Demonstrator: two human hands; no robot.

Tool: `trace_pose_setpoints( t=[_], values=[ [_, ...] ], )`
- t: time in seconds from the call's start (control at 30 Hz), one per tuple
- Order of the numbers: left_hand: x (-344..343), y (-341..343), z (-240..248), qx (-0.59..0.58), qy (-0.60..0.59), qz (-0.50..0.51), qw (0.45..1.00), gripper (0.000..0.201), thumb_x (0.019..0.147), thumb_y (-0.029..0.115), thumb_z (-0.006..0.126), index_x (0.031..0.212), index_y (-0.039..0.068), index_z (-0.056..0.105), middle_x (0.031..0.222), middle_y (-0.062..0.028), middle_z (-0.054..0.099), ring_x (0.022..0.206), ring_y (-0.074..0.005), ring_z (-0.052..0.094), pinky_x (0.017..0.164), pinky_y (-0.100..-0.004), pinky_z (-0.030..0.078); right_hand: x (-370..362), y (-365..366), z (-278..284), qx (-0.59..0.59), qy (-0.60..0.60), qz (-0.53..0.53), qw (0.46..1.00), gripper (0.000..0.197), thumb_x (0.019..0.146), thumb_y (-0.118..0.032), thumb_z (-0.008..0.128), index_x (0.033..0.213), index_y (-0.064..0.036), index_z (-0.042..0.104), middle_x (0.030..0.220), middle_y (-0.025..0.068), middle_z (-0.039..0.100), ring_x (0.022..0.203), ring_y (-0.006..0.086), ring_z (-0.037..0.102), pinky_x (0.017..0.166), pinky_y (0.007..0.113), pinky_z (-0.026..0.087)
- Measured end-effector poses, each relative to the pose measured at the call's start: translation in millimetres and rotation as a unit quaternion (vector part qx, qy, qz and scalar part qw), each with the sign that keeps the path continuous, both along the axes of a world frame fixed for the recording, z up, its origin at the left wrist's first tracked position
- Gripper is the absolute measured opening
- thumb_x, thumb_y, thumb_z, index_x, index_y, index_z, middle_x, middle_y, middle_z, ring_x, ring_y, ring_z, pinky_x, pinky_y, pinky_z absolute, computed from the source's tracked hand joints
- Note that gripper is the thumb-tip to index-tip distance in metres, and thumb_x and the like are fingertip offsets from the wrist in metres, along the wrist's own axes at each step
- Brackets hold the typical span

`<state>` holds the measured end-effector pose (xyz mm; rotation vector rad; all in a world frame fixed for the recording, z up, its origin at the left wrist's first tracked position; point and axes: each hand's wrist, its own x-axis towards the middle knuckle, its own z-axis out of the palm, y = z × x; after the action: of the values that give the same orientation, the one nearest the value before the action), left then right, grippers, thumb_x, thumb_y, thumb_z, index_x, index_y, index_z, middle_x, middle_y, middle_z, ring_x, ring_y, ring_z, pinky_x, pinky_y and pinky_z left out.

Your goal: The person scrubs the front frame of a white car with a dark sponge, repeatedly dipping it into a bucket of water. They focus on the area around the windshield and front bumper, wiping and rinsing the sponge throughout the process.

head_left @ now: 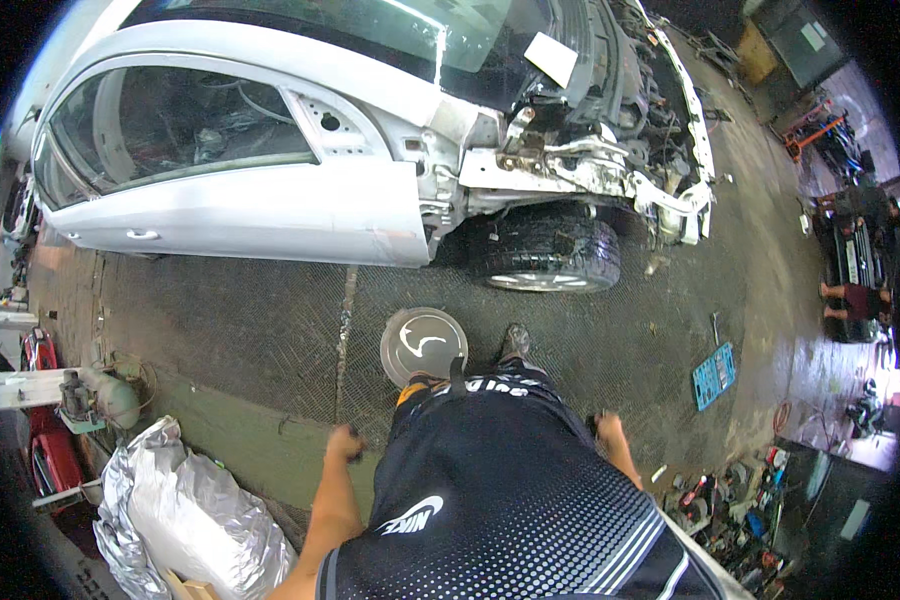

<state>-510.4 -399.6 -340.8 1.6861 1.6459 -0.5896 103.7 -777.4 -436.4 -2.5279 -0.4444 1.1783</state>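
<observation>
My left hand [345,444] hangs beside my left hip with its fingers curled in. A dark patch shows at those fingers, and what it is I cannot make out. On the other side, my right hand [606,426] is low by my right thigh, curled and dark at the fingers. Whether it holds anything is hidden. Ahead of me stands a silver-white car [300,215], its front stripped of fender and bumper. The bare front wheel [555,250] sits under the exposed metal frame. A round grey disc-like seat or lid [405,335] with a white curved mark is close to my legs.
A blue tool case [713,377] lies open on the floor at right. Assorted tools and parts [730,510] crowd the lower right. A crumpled silver cover [195,500] and a green compressor tank [117,400] are at left. Other people [863,300] are at the far right.
</observation>
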Motion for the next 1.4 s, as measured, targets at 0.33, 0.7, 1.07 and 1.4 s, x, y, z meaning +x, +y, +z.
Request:
trace_pose_setpoints(
  t=[0.33,0.7,1.07,1.4],
  values=[
    [-105.9,-93.6,-62.6,-0.016,-0.048,0.191,0.980,0.040,0.078,0.023,0.080,0.107,-0.003,0.071,0.091,-0.0186,0.074,0.083,-0.0280,0.071,0.077,-0.0438,0.055,-4.0,146.5,127.5,0.163,-0.198,-0.022,0.966,0.028,0.102,-0.019,0.058,0.121,-0.0029,0.069,0.090,0.0141,0.072,0.079,0.0198,0.064,0.077,0.036,0.051],
    [-77.1,98.0,-35.3,0.139,-0.221,0.139,0.955,0.047,0.079,0.026,0.085,0.116,0.004,0.066,0.101,-0.0157,0.071,0.093,-0.0293,0.067,0.088,-0.0406,0.053,-180.4,5.5,150.0,-0.071,-0.095,-0.089,0.989,0.031,0.101,-0.025,0.057,0.126,-0.0108,0.069,0.108,0.0194,0.073,0.102,0.0337,0.072,0.088,0.045,0.058],
    [-69.5,75.0,-38.7,0.038,-0.118,0.026,0.992,0.053,0.075,0.035,0.086,0.114,0.004,0.068,0.104,-0.0174,0.072,0.101,-0.0323,0.069,0.091,-0.0421,0.053,-230.1,-78.9,111.5,-0.068,0.033,-0.314,0.946,0.025,0.096,-0.018,0.059,0.114,-0.0047,0.070,0.087,0.0178,0.072,0.066,0.0331,0.073,0.051,0.042,0.061],
    [19.4,4.3,13.0,0.043,-0.130,0.015,0.990,0.050,0.078,0.031,0.085,0.115,0.003,0.068,0.104,-0.0162,0.073,0.098,-0.0298,0.070,0.090,-0.0409,0.053,-108.9,-85.7,64.0,0.044,0.022,-0.212,0.976,0.018,0.096,-0.015,0.064,0.107,-0.0027,0.070,0.080,0.0133,0.071,0.067,0.0264,0.071,0.057,0.041,0.060]
  ],
)
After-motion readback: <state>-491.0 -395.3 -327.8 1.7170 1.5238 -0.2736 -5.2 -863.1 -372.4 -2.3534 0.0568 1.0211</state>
